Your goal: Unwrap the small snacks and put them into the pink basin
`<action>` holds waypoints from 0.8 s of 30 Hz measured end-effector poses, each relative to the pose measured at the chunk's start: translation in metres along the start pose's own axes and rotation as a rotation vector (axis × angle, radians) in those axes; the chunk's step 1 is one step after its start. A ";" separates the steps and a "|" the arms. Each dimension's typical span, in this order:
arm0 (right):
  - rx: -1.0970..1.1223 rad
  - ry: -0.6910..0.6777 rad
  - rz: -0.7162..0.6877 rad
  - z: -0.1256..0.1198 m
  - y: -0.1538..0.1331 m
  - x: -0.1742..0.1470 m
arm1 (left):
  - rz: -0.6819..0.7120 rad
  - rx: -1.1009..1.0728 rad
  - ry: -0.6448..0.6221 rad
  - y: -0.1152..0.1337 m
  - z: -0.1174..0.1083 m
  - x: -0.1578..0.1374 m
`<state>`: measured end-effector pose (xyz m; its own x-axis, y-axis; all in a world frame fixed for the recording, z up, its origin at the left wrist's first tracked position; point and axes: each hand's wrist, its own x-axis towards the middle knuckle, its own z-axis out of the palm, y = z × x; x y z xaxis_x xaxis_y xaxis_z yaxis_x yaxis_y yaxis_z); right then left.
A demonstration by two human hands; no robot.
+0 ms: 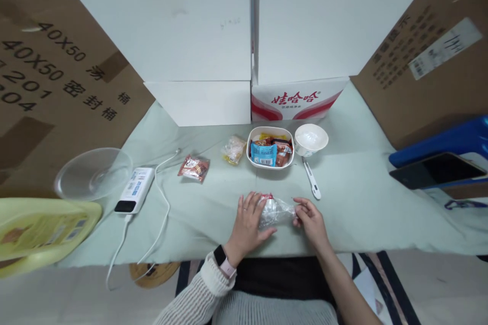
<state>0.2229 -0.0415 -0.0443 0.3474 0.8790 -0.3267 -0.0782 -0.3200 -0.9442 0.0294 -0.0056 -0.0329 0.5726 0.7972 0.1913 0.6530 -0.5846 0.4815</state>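
Observation:
A crinkled clear plastic bag (pixel 272 213) with a bit of red at its top edge lies on the cloth near the front. My right hand (pixel 310 221) pinches the bag's right end between thumb and fingers. Against the bag's left side rests my left hand (pixel 247 226), fingers stretched out and thumb held apart. What is inside the bag, if anything, I cannot make out. Beyond the hands stands a white bowl (pixel 271 166) of wrapped snacks, among them a blue packet (pixel 263 154).
Behind are a white cup (pixel 311 140), a white-handled folded tool (pixel 312 181), a brown snack packet (pixel 194 168) and a yellowish packet (pixel 234 150). At left: a power bank (pixel 135 190) with cable, a clear lid (pixel 94 173), a yellow bottle (pixel 46 231). A phone (pixel 438 170) leans at right.

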 end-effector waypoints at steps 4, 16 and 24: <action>-0.363 0.091 -0.279 -0.013 0.003 -0.001 | 0.033 -0.102 0.039 0.006 -0.003 0.006; -0.638 -0.192 -0.733 0.039 -0.017 0.004 | -0.007 -0.148 0.104 -0.028 -0.005 0.000; -0.185 0.077 -0.229 -0.003 -0.008 0.009 | -0.002 -0.075 0.189 -0.010 -0.008 -0.003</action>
<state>0.2293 -0.0324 -0.0397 0.4063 0.9087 -0.0957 0.1797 -0.1821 -0.9667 0.0169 -0.0009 -0.0318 0.4635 0.8168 0.3435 0.6112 -0.5754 0.5435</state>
